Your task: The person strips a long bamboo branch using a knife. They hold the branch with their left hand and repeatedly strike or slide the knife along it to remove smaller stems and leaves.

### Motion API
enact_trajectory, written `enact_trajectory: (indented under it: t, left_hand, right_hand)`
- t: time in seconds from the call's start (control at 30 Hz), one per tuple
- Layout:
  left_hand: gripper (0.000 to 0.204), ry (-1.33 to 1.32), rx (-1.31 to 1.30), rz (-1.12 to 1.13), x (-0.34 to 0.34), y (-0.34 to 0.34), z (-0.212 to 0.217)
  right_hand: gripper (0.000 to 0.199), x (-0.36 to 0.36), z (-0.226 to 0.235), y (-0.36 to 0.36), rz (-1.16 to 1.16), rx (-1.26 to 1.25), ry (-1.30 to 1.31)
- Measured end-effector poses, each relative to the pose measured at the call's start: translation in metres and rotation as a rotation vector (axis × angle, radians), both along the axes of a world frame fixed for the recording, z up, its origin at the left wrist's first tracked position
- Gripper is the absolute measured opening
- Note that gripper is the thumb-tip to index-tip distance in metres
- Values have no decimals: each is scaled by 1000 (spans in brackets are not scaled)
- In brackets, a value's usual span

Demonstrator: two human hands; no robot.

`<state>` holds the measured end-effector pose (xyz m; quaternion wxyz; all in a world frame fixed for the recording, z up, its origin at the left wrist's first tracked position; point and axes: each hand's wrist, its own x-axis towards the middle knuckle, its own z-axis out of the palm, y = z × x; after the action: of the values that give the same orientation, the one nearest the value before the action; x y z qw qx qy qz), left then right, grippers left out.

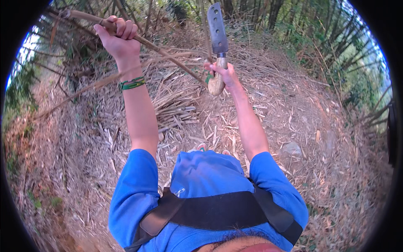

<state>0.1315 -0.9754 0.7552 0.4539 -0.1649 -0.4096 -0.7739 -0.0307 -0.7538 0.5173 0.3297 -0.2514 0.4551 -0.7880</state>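
My left hand (119,37) is raised at the upper left, gripping a long thin brown bamboo stem (168,52) that slants down to the right. A green band circles that wrist. My right hand (223,73) holds the wooden handle of a broad cleaver-like knife (218,29), its grey blade pointing upward at top centre. The stem runs toward the knife hand and passes just left of it. Both arms wear short blue sleeves.
Dry bamboo leaves and a pile of cut stalks (176,107) cover the ground. Standing bamboo stems (268,10) line the far edge. A grey stone (291,148) lies at the right. My toes (201,147) show below the hands.
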Motion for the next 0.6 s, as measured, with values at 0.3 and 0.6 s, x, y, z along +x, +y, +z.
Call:
enact_trajectory:
  t: [0.3,0.6]
  left_hand:
    - [77,-142,356,508,92,-30,-118]
    - [54,-736,653,888,219,-45,-277]
  right_hand:
    - [21,67,-37,-24,129,471,356]
    - [35,150,-101,-46,581,783,577]
